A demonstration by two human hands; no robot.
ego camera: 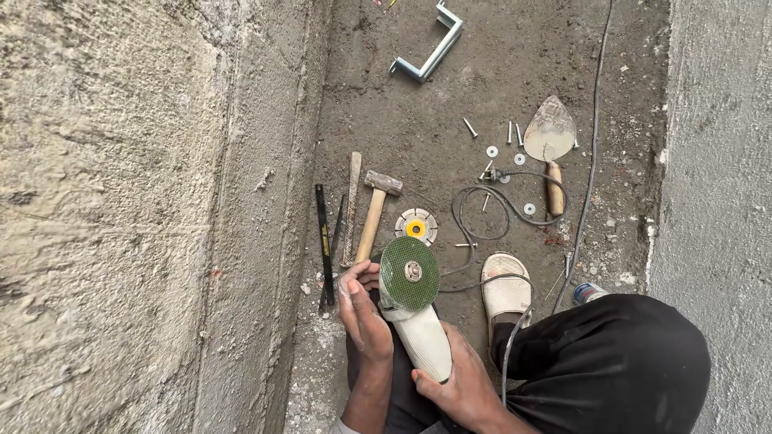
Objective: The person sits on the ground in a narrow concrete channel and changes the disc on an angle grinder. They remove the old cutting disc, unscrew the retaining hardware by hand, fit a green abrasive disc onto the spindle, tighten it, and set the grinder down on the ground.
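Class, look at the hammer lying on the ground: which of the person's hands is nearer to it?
Left. The left hand sits beside the grinder's green disc, just below the hammer handle's end. The right hand grips the grinder body lower down, farther away.

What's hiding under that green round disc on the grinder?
Under the green disc sits the grinder head it is fixed to, held by the left hand and right hand. The disc covers the guard and the left fingertips, so those cannot be seen.
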